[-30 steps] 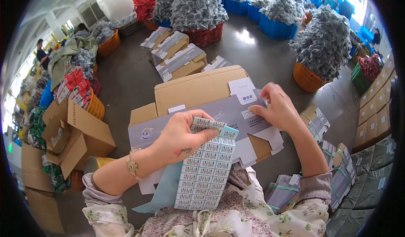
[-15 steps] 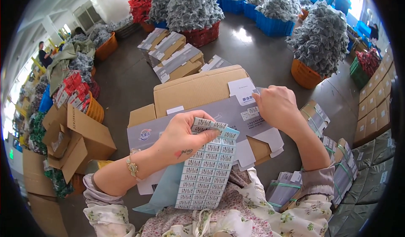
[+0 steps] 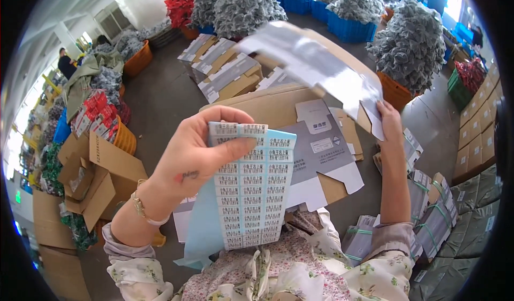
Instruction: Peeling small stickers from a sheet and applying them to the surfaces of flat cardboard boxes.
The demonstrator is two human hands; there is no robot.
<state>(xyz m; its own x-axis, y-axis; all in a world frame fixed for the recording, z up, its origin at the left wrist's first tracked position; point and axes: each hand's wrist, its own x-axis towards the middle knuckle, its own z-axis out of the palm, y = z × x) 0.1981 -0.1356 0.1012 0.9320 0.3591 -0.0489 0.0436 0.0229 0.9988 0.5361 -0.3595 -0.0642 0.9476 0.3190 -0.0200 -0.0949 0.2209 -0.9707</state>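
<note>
My left hand pinches the top of a sheet of white stickers on pale blue backing, with the thumb across its upper rows. The backing sheet hangs down beside it over my lap. Out to the right, my right hand grips one end of a flattened grey-and-brown cardboard box, raised, tilted away and blurred by motion. Beneath lies another flat grey box with a small white label on its printed face; the sticker sheet and my left hand hide part of it.
Stacked flat boxes lie on the floor ahead. Bundles tied with green straps stand at my right. An opened carton is at my left. Tubs heaped with grey pieces and blue crates fill the back.
My right hand has lifted a flat box off the pile and swung it up and forward, uncovering the one below. My left hand has moved slightly left and up with the sticker sheet.
</note>
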